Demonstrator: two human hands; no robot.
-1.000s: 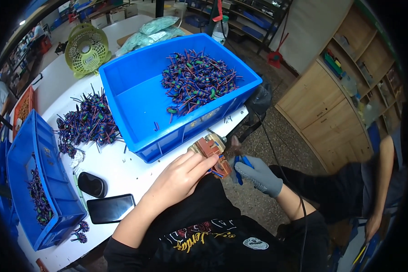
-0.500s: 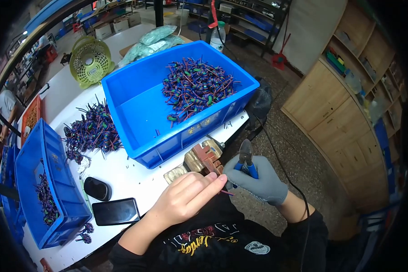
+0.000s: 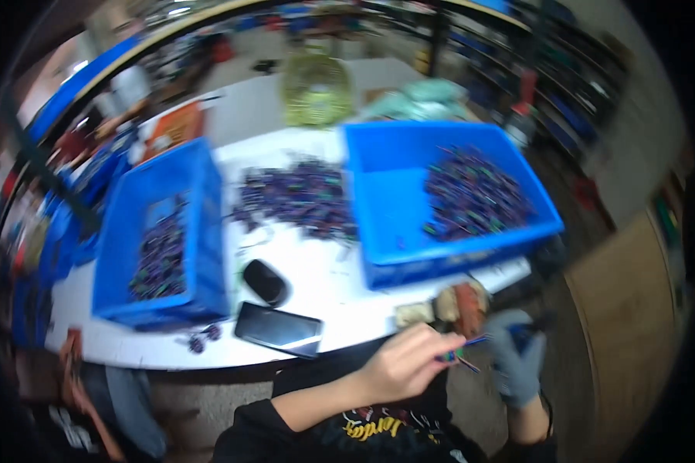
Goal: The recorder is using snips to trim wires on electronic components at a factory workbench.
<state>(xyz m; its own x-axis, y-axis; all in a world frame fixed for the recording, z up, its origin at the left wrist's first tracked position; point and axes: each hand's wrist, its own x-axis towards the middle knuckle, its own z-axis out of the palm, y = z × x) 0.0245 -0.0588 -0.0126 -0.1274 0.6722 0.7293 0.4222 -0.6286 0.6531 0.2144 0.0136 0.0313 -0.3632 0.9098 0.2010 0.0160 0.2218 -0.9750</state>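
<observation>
My bare left hand [image 3: 405, 361] pinches a small wire-wound coil [image 3: 450, 356], with a bit of green on it and blue and reddish wire ends sticking out to the right. My right hand [image 3: 513, 359], in a grey glove, is closed around blue-handled cutters [image 3: 523, 336], whose jaws are smeared by motion. A blue wire end reaches close to the glove; whether they touch I cannot tell. Just beyond both hands, a small vise [image 3: 469, 307] with reddish-brown jaws sits at the table's front edge.
Beyond the vise stands a big blue bin [image 3: 398, 266] holding many coils. A coil pile [image 3: 301, 193] lies left of it, then another blue bin [image 3: 208, 262]. A phone [image 3: 278, 330] and a black oval object [image 3: 265, 282] lie near the front edge. Someone's arm [image 3: 89, 405] shows lower left.
The view has swung left, so the bins and table appear further right and blurred. My hands have moved slightly apart from the vise, and the coil in my left hand now shows.
</observation>
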